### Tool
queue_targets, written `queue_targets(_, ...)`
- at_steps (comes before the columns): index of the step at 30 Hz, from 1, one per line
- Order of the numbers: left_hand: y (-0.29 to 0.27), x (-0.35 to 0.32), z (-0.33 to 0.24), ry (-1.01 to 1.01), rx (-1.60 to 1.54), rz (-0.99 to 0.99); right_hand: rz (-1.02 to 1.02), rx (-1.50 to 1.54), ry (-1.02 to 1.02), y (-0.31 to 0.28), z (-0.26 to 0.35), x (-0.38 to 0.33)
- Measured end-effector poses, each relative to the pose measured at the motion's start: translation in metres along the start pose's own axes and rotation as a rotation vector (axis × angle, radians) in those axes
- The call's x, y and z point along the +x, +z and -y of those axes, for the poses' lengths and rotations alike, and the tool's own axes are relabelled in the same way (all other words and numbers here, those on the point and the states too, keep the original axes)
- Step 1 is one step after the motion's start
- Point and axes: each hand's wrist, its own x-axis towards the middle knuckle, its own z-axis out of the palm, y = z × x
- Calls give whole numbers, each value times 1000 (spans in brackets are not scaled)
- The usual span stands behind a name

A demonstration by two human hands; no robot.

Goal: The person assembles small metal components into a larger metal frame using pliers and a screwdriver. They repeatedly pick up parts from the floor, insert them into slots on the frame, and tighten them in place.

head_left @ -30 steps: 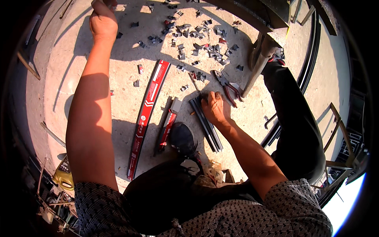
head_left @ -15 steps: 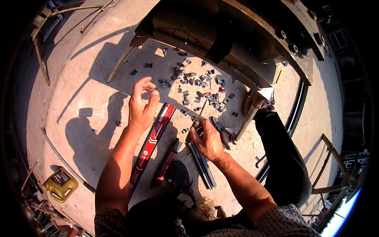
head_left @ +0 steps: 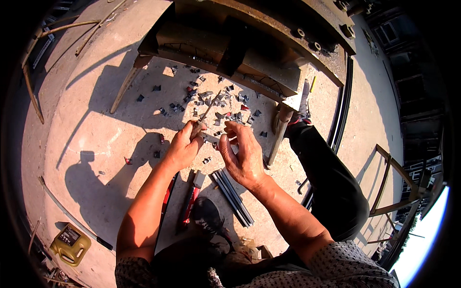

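Note:
My left hand (head_left: 184,148) is closed around the handle of a screwdriver-like tool (head_left: 208,109), whose thin shaft points up and away over the ground. Close on its right, my right hand (head_left: 246,157) has thumb and fingers apart and slightly curled, with nothing seen in it. Beyond both hands lie several small dark, grey and red cut scraps (head_left: 218,115). Below them are grey bars (head_left: 233,198) side by side and a red-and-grey strip (head_left: 192,199). My left forearm mostly covers a longer red strip (head_left: 168,196).
A heavy metal bench or machine (head_left: 201,43) on slanted legs stands ahead. My black-trousered leg (head_left: 331,173) stretches out at right. An olive jug (head_left: 71,244) and a bent hose (head_left: 72,211) lie at left. Angled metal frames (head_left: 384,180) stand far right.
The screwdriver-like tool has passed from my right hand to my left, and the hands have come together. The view has shifted; the pliers seen before are now hidden around my right hand.

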Motion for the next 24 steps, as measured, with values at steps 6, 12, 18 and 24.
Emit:
queue_targets(6, -6, 1, -5, -34, -33, -190, -426, -385, 85, -78, -51, -12)
queue_targets(12, -11, 26, 5, -2, 1, -343, -59, 205, 318, -77, -119, 16)
queue_targets(18, -14, 60, -5, 41, -123, -417, -312, 148, 294, -50, -139, 23)
queue_targets(24, -12, 96, 8, 184, -122, -513, -297, 49, 225, -49, -142, 21)
